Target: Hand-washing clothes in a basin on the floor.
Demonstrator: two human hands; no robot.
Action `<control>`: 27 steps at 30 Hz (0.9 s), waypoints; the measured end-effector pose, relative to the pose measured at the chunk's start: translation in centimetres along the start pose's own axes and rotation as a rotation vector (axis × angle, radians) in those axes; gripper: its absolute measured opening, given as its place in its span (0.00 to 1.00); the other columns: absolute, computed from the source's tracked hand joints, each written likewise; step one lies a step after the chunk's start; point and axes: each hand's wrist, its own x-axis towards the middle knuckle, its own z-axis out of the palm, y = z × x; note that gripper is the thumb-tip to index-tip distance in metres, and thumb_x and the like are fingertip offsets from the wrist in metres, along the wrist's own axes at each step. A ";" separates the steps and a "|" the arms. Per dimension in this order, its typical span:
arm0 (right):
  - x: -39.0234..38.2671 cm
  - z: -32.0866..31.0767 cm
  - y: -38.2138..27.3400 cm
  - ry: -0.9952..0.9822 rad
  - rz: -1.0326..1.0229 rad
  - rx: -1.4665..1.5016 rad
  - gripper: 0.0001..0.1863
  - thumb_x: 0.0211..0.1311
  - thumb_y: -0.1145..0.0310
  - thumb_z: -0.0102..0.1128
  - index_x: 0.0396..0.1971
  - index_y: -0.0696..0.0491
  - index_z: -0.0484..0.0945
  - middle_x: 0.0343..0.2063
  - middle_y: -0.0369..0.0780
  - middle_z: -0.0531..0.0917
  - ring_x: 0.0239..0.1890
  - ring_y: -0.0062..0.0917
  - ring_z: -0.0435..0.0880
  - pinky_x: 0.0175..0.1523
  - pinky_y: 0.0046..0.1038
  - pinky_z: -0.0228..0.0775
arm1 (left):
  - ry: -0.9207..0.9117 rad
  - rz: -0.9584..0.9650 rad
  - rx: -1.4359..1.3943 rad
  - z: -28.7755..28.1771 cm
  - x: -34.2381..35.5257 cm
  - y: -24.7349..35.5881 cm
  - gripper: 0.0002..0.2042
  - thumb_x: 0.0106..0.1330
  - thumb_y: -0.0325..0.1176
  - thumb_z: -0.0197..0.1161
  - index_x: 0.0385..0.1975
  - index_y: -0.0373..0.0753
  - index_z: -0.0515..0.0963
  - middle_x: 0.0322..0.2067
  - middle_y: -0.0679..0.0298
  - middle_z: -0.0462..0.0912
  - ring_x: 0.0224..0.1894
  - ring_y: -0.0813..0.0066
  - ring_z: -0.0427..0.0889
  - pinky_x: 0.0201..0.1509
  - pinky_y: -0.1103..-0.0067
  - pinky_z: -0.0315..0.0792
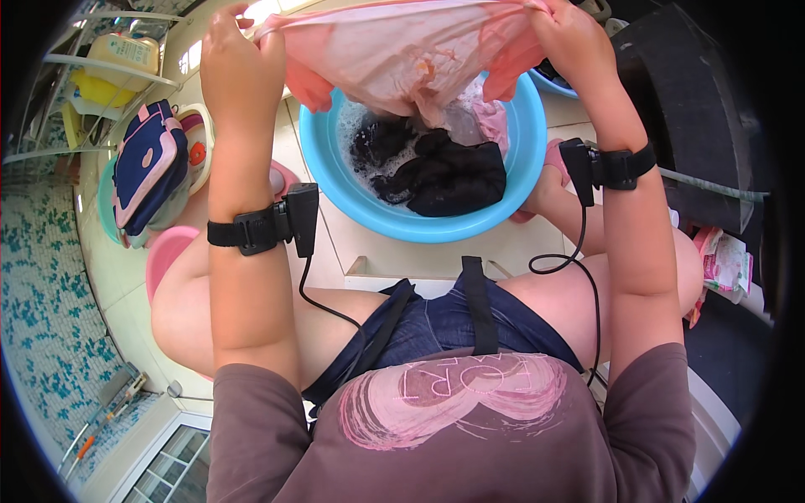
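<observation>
Stretched between my two hands is a wet pink-and-white garment [394, 46], with an orange-brown patch near its lower middle. My left hand [243, 67] grips its left end, and my right hand [579, 42] pinches the right end. Its middle sags to the far part of a light-blue basin [419, 232] in front of me. Inside the basin, black clothes [457, 176] lie in sudsy water [356, 126]. A pink cloth [492, 123] rests against the basin's far right side. The garment's upper edge runs out of the picture.
At the left, a navy bag with pink trim [147, 172] leans near a white wire rack [109, 60] holding a yellowish container [126, 54]. A pink tub [168, 251] stands by my left leg. A black panel [688, 117] and pink packets [725, 260] are at the right.
</observation>
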 end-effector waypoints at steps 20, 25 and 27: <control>10.1 -4.7 -8.8 -0.187 -0.191 0.644 0.26 0.50 0.59 0.66 0.41 0.66 0.76 0.40 0.47 0.83 0.41 0.28 0.83 0.47 0.28 0.75 | -0.585 -0.242 -1.458 -3.6 12.2 9.0 0.20 0.75 0.45 0.43 0.49 0.33 0.72 0.41 0.57 0.81 0.44 0.67 0.81 0.53 0.73 0.74; 11.2 -4.8 -8.8 -0.109 -0.159 0.522 0.09 0.52 0.67 0.63 0.24 0.58 0.83 0.29 0.38 0.87 0.35 0.28 0.86 0.42 0.29 0.76 | -0.444 -0.248 -1.435 -2.7 7.9 8.9 0.16 0.70 0.31 0.52 0.55 0.33 0.67 0.54 0.50 0.72 0.56 0.63 0.75 0.62 0.64 0.70; 11.9 -6.1 -10.2 0.009 -0.331 1.060 0.09 0.56 0.67 0.60 0.28 0.57 0.83 0.30 0.37 0.87 0.31 0.25 0.84 0.36 0.26 0.76 | -0.244 -0.334 -1.186 -1.8 5.4 7.5 0.33 0.55 0.31 0.67 0.60 0.32 0.60 0.57 0.46 0.68 0.54 0.63 0.74 0.54 0.70 0.72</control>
